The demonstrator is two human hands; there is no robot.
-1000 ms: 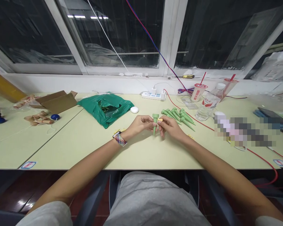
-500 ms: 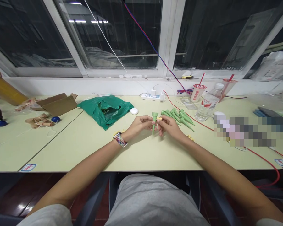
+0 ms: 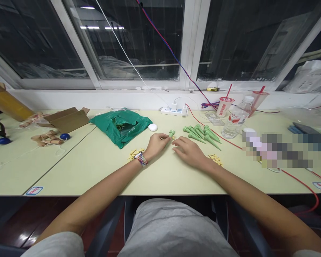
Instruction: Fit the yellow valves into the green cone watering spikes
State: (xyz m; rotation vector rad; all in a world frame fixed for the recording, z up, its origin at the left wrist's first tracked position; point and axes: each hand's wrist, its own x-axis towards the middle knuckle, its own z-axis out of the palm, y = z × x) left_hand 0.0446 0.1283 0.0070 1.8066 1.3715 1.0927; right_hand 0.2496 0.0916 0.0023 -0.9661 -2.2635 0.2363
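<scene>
My left hand (image 3: 157, 145) pinches a green plastic watering spike (image 3: 172, 133) near its wide, capped end; the hand covers most of its tapered body. A small yellow peg (image 3: 173, 137) shows at the spike's side, just below the cap. Close by on the right is my right hand (image 3: 188, 152), palm down, its fingers loosely bent and apart, with nothing visible in them. More green spikes (image 3: 200, 132) lie in a bunch behind my right hand. Small yellow pegs form one pile (image 3: 135, 154) by my left wrist and another pile (image 3: 216, 159) beside my right wrist.
A torn green plastic bag (image 3: 120, 125) and a white round case (image 3: 152, 127) lie to the left. At the back sits a power strip (image 3: 173, 111). A water bottle (image 3: 237, 117), a drink cup (image 3: 224, 107) and a red cable (image 3: 230, 142) are on the right.
My right hand has come away from the spike and no longer pinches the yellow peg. The spike, upright before, has tilted and turned in my left hand, its point now hidden.
</scene>
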